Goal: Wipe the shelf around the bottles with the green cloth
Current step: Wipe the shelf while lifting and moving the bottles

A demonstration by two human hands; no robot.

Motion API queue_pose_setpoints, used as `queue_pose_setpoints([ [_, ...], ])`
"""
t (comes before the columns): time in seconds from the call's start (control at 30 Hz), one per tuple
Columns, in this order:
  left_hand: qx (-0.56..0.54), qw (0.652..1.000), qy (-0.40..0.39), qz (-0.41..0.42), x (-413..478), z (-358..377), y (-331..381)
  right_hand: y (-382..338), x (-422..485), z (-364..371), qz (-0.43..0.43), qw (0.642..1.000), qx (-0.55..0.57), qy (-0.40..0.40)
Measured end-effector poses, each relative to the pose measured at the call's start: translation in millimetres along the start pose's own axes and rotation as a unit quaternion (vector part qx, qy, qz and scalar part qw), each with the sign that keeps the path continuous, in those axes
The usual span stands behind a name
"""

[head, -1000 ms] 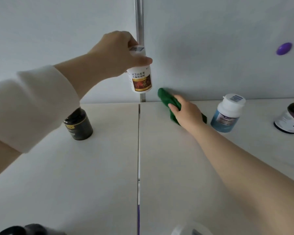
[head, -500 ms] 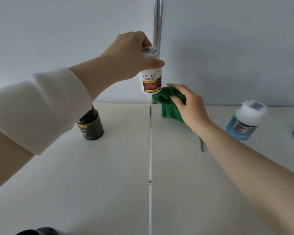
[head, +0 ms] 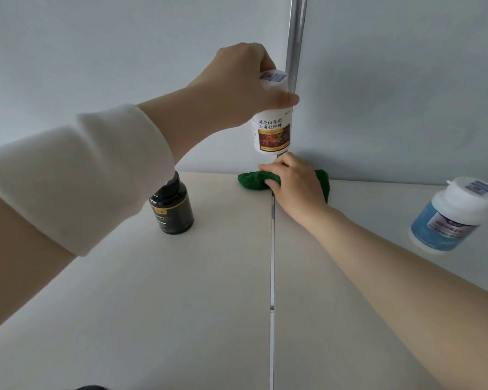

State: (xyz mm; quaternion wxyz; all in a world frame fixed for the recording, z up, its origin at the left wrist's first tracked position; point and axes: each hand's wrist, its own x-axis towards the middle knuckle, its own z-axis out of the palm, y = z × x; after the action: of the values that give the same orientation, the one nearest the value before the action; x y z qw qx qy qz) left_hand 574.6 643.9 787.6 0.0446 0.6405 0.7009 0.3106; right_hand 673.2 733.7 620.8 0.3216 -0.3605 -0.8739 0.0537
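Note:
My left hand grips a white bottle with a red-brown label by its cap and holds it lifted above the back of the pale shelf. Directly below the bottle, my right hand presses the green cloth onto the shelf by the back wall, over the seam between two boards. The hand covers the cloth's middle; its green ends show on both sides.
A black bottle with a gold label stands left of the cloth, partly behind my left sleeve. A blue bottle with a white cap stands at the right. A metal post runs up the back wall.
My right hand has slid the cloth left along the back wall, under the lifted white bottle and onto the seam. The left hand keeps the bottle raised.

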Motion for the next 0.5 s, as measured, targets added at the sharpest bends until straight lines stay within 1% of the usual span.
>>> queue_pose_setpoints([
  [0.1,0.0,1.0,0.003,0.007,-2,0,-1,-1,2,1,0.002,0.999,-0.02,-0.043],
  [0.13,-0.001,1.0,0.003,0.007,-3,1,-2,-2,-2,-2,-0.004,0.998,-0.012,-0.063],
  [0.2,-0.002,1.0,0.001,0.006,-5,1,-4,-8,-19,-19,-0.026,0.993,0.039,-0.112],
  [0.3,-0.005,1.0,-0.003,0.008,-9,-1,-3,-22,-53,-46,-0.067,0.963,0.13,-0.225],
  [0.33,-0.007,1.0,-0.002,0.009,-9,-2,-2,-25,-60,-55,-0.061,0.95,0.151,-0.266],
  [0.37,-0.009,1.0,-0.001,0.012,-9,-3,0,-25,-62,-63,-0.04,0.942,0.175,-0.285],
  [0.4,-0.011,1.0,-0.001,0.015,-10,-3,2,-23,-59,-69,-0.01,0.941,0.203,-0.269],
  [0.43,-0.012,1.0,0.0,0.017,-10,-4,3,-19,-52,-73,0.027,0.949,0.228,-0.216],
  [0.47,-0.014,1.0,0.002,0.019,-11,-5,5,-14,-42,-73,0.065,0.959,0.236,-0.147],
  [0.5,-0.014,1.0,0.004,0.02,-11,-5,6,-9,-31,-70,0.095,0.966,0.221,-0.089],
])
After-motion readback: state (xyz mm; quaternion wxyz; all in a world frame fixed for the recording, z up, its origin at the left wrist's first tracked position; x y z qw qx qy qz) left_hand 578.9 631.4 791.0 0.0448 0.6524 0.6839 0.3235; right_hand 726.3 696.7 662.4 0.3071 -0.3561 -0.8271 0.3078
